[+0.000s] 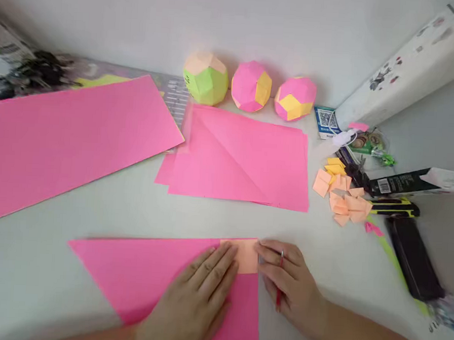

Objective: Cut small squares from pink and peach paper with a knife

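At the far left I see a large pink rectangular paper sheet (69, 136) lying flat on the white table (35, 266), with a blurred dark clutter (34, 71) behind it. Nearer to me lies a pink triangular folded paper (141, 272), and my left hand (197, 300) rests on it, palm down, with the fingers stretched flat and holding nothing. Its fingertips touch a small peach square paper piece (247, 256), which sits at the upper right corner of the triangle. Just beside that square, on its right edge, is my right hand (289, 287). It is closed loosely around a thin red pen (279, 282), which passes between the fingers.

Behind, in the middle, a stack of pink creased paper sheets (246, 161) lies flat. Against the wall stand three folded paper balls: one green and peach ball (206, 78), one pink and orange ball (251, 86), one pink and yellow ball (295, 97).

To the right, well apart from my hands, there is a heap of small peach and yellow paper squares (340, 191), then a yellow and black cutter knife (394, 206) and a black long case (412, 258).
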`<state>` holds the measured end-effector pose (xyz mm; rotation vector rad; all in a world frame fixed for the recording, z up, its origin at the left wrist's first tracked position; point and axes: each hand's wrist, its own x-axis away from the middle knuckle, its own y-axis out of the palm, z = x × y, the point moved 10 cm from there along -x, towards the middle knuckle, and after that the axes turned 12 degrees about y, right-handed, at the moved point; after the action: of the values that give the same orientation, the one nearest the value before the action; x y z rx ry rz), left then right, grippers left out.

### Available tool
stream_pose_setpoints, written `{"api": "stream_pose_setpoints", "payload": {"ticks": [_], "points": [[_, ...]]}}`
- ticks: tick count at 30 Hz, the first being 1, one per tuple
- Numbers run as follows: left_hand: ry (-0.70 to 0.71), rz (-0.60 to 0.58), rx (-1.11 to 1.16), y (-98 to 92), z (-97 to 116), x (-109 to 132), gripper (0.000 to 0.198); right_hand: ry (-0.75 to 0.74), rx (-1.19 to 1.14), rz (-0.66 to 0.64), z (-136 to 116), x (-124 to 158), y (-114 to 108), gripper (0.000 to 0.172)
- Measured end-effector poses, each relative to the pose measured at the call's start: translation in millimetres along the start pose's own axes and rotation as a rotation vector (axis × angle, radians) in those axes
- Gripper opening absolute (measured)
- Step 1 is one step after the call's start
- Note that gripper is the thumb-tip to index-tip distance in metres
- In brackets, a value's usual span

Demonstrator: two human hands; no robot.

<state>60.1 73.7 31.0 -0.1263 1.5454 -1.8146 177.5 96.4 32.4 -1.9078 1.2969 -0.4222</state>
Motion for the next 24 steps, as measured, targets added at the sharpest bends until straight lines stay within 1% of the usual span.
{"api": "stream_pose_setpoints", "payload": {"ticks": [5, 24], "points": [[0.002, -0.001, -0.008, -2.1, -0.5, -1.9, 0.035, -0.021, 0.036, -0.002, -3.8, -2.4, 0.1, 0.032], [0.007, 0.003, -0.008, -2.0, -1.1, -1.0, 0.037, -0.023, 0.062, 0.026, -8.3, -5.7, -1.7, 0.031]]}}
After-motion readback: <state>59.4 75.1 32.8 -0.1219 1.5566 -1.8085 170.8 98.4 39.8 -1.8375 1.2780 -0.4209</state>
